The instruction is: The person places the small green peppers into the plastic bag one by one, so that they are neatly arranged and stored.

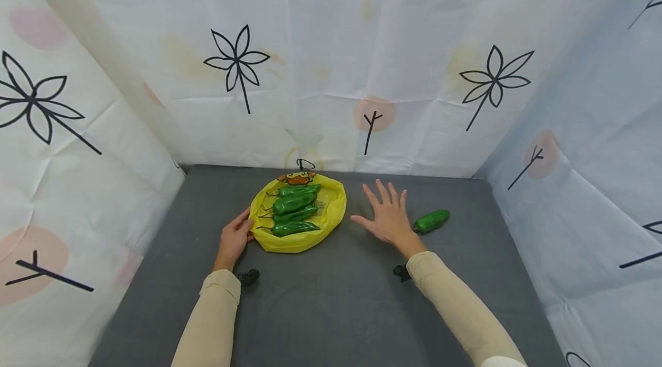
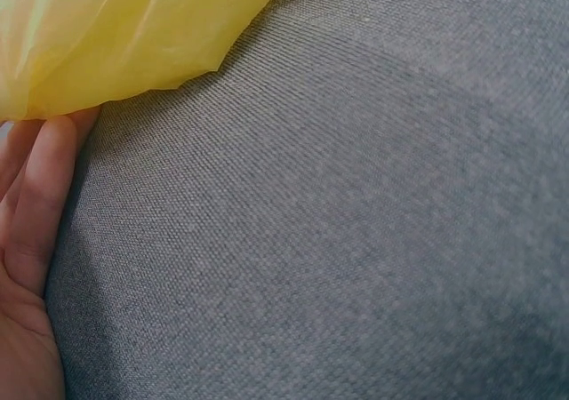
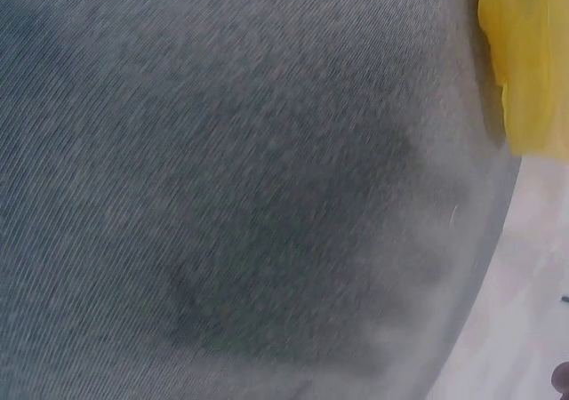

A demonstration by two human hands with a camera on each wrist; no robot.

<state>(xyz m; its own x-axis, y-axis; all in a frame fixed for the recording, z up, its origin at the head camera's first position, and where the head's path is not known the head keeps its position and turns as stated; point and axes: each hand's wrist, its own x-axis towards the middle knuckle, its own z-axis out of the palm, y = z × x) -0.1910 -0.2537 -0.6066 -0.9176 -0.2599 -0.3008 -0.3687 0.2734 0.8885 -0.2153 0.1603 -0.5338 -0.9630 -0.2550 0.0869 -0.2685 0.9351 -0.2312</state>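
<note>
A yellow plastic bag (image 1: 336,200) lies opened out on the grey table, with several long green peppers (image 1: 293,203) side by side inside it, stems to the left. My left hand (image 1: 235,239) holds the bag's left edge between thumb and fingers. In the left wrist view the thumb (image 2: 49,182) meets the rim of the yellow plastic, which hides the fingertips. Spread wide, my right hand (image 1: 387,217) hovers over the table right of the bag, holding nothing. One more green pepper (image 1: 432,221) lies just right of that hand.
The grey cloth-covered table (image 1: 331,309) ends at the back against a white patterned curtain (image 1: 320,68). Similar curtain walls stand at the left and right sides. A printed orange patch (image 1: 297,178) shows at the bag's back edge.
</note>
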